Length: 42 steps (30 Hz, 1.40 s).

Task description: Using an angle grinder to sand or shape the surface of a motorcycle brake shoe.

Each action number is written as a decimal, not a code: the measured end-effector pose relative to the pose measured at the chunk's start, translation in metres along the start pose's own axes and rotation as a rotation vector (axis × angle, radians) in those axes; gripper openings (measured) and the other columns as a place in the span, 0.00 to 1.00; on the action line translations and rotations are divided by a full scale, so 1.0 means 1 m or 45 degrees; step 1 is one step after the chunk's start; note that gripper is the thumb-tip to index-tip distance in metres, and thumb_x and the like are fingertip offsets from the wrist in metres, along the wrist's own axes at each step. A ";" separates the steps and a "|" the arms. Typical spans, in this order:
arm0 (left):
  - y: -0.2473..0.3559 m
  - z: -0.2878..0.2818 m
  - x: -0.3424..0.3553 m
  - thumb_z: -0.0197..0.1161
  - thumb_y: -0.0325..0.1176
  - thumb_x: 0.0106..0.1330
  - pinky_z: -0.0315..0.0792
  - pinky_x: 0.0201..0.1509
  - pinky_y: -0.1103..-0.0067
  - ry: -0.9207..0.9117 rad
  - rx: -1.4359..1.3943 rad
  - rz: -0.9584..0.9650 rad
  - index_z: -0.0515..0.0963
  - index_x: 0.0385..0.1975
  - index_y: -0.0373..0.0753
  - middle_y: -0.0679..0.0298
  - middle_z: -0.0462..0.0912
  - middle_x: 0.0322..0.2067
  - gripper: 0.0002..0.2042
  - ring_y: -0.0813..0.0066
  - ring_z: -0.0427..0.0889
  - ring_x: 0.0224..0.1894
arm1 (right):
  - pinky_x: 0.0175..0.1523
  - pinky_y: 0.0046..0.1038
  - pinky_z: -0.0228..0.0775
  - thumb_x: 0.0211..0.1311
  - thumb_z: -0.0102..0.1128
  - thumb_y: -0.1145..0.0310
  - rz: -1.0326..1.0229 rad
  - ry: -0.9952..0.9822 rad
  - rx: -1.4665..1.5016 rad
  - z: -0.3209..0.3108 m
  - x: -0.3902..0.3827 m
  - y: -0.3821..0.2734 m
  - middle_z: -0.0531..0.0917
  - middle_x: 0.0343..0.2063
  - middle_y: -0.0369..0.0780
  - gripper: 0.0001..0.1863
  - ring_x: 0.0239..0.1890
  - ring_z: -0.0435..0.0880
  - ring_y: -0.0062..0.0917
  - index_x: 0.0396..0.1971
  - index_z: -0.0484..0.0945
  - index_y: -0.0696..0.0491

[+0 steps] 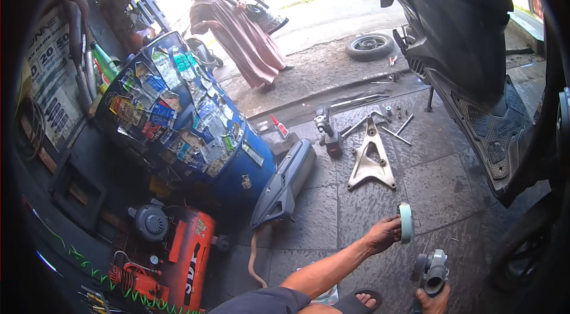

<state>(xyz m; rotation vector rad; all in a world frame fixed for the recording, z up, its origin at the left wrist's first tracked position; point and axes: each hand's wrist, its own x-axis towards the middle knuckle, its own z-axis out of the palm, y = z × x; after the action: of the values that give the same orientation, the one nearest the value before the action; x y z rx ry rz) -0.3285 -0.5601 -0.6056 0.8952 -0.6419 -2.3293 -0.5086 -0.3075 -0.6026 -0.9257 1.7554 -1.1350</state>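
Note:
My left hand point(386, 232) is closed on a roll of pale green tape point(406, 224), held up edge-on above the paving. Lower down, near the bottom edge, my right hand point(435, 302) grips a grey metal part point(433, 270) with a round bore facing me; it resembles a throttle body. The two held things are apart. Beyond my left hand, a pale metal triangular bracket point(373, 158) lies flat on the tiles. Beside it are a cordless impact wrench point(328, 133) and a T-handle wrench point(396, 136).
A dark scooter point(457, 35) stands at the right. An exhaust muffler point(285, 183) lies beside a sticker-covered blue drum point(237, 165). A red air compressor point(193, 254) sits lower left. A wheel point(369, 47) lies near the street, where a person in a pink robe point(252, 47) stands.

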 end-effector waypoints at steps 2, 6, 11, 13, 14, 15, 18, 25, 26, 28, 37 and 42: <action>0.007 -0.002 -0.003 0.60 0.39 0.73 0.71 0.44 0.79 -0.050 0.029 0.017 0.72 0.55 0.37 0.69 0.79 0.38 0.17 0.81 0.77 0.37 | 0.55 0.32 0.72 0.53 0.76 0.62 -0.019 -0.034 0.091 0.000 0.003 -0.019 0.84 0.44 0.40 0.26 0.46 0.82 0.29 0.49 0.79 0.59; -0.003 -0.010 0.005 0.61 0.39 0.73 0.71 0.44 0.79 -0.106 0.050 0.003 0.72 0.56 0.37 0.69 0.80 0.39 0.18 0.81 0.77 0.39 | 0.54 0.31 0.71 0.53 0.76 0.62 -0.031 -0.017 0.170 -0.002 0.006 0.001 0.84 0.44 0.40 0.25 0.46 0.81 0.29 0.48 0.79 0.59; 0.001 -0.001 0.002 0.60 0.38 0.74 0.73 0.46 0.80 -0.060 0.100 -0.018 0.70 0.57 0.33 0.67 0.79 0.41 0.18 0.81 0.78 0.41 | 0.55 0.32 0.71 0.53 0.76 0.63 -0.092 0.002 0.194 -0.003 0.005 -0.017 0.84 0.44 0.40 0.25 0.46 0.81 0.30 0.49 0.79 0.59; 0.001 0.000 0.002 0.60 0.38 0.74 0.73 0.46 0.79 -0.061 0.122 -0.025 0.71 0.57 0.33 0.67 0.79 0.41 0.18 0.81 0.78 0.41 | 0.55 0.32 0.71 0.53 0.76 0.63 -0.116 0.031 0.189 -0.002 0.005 -0.016 0.84 0.44 0.40 0.26 0.46 0.81 0.30 0.49 0.79 0.59; 0.001 0.000 0.002 0.60 0.38 0.74 0.73 0.47 0.79 -0.061 0.139 -0.032 0.71 0.56 0.33 0.67 0.79 0.41 0.19 0.80 0.78 0.41 | 0.55 0.32 0.71 0.53 0.77 0.63 -0.118 0.027 0.219 -0.001 0.004 -0.011 0.84 0.44 0.40 0.26 0.46 0.81 0.30 0.49 0.79 0.59; -0.001 -0.003 0.002 0.60 0.38 0.74 0.73 0.47 0.79 -0.064 0.144 -0.030 0.71 0.56 0.33 0.67 0.79 0.41 0.19 0.80 0.78 0.41 | 0.55 0.32 0.71 0.52 0.77 0.63 -0.120 0.024 0.249 -0.001 0.004 -0.008 0.84 0.44 0.40 0.26 0.46 0.81 0.31 0.49 0.78 0.59; 0.003 -0.016 0.004 0.60 0.39 0.73 0.74 0.48 0.78 -0.177 0.195 0.002 0.71 0.57 0.34 0.67 0.79 0.43 0.19 0.80 0.79 0.42 | 0.56 0.32 0.71 0.53 0.77 0.64 -0.087 -0.003 0.179 -0.001 0.004 -0.017 0.83 0.45 0.41 0.28 0.48 0.80 0.31 0.51 0.77 0.60; -0.003 0.001 -0.007 0.61 0.44 0.73 0.71 0.42 0.81 -0.051 0.231 -0.003 0.72 0.56 0.38 0.70 0.78 0.39 0.20 0.82 0.77 0.38 | 0.57 0.30 0.69 0.54 0.76 0.65 -0.041 -0.032 0.243 -0.002 0.004 -0.022 0.82 0.48 0.42 0.29 0.50 0.79 0.31 0.54 0.75 0.60; -0.003 0.001 -0.007 0.61 0.44 0.72 0.71 0.42 0.82 -0.075 0.214 -0.019 0.73 0.56 0.38 0.70 0.78 0.39 0.19 0.83 0.77 0.39 | 0.57 0.30 0.69 0.54 0.76 0.65 -0.063 -0.032 0.243 -0.002 0.005 -0.017 0.82 0.48 0.42 0.30 0.50 0.80 0.31 0.54 0.75 0.60; -0.001 0.003 -0.008 0.62 0.43 0.72 0.70 0.40 0.82 -0.058 0.212 -0.024 0.73 0.55 0.38 0.70 0.78 0.38 0.19 0.83 0.76 0.37 | 0.57 0.30 0.69 0.54 0.76 0.65 -0.082 -0.029 0.243 -0.003 0.006 0.000 0.82 0.48 0.42 0.30 0.50 0.80 0.31 0.54 0.75 0.60; -0.004 -0.010 -0.002 0.61 0.42 0.72 0.63 0.35 0.86 -0.097 0.316 0.049 0.74 0.52 0.35 0.73 0.75 0.33 0.18 0.87 0.67 0.31 | 0.56 0.31 0.70 0.53 0.77 0.64 -0.004 -0.050 0.263 0.000 0.003 -0.028 0.83 0.47 0.41 0.28 0.49 0.81 0.31 0.51 0.78 0.60; -0.001 -0.007 -0.005 0.62 0.43 0.72 0.65 0.40 0.84 -0.026 0.475 0.096 0.74 0.54 0.34 0.71 0.77 0.37 0.20 0.85 0.70 0.35 | 0.57 0.32 0.70 0.53 0.77 0.64 -0.045 -0.060 0.252 0.001 0.004 -0.026 0.83 0.48 0.42 0.29 0.49 0.80 0.32 0.53 0.76 0.60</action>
<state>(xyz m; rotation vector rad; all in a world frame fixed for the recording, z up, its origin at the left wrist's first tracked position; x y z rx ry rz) -0.3212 -0.5574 -0.6085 0.9878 -1.1243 -2.1900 -0.5051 -0.3200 -0.5794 -0.8583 1.5623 -1.2742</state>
